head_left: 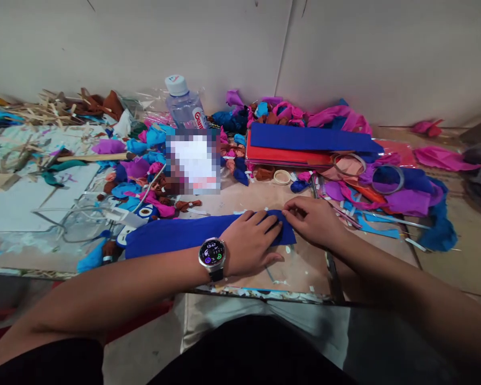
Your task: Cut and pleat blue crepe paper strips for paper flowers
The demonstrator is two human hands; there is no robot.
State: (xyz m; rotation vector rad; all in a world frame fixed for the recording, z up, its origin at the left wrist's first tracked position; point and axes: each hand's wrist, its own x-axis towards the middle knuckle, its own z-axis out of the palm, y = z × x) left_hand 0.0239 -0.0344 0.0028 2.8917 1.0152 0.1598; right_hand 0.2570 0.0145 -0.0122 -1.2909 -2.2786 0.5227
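A long dark-blue strip [168, 232] of paper or cloth lies flat across the work surface in front of me. My left hand [250, 243], with a watch on its wrist, rests palm down on the strip's right part, its fingers spread. At the strip's upper right edge my right hand [312, 219] pinches the blue material between thumb and forefinger. Part of the strip is hidden under my left hand. Another folded blue piece [312, 138] lies on a red stack [288, 155] behind my hands.
A clear bottle [186, 107] with a white cap stands at the back. Coloured scraps [138, 168] and a white cable [148, 187] lie left. A tape roll [388, 179] sits among scraps at the right. The table's front edge [264, 294] is near me.
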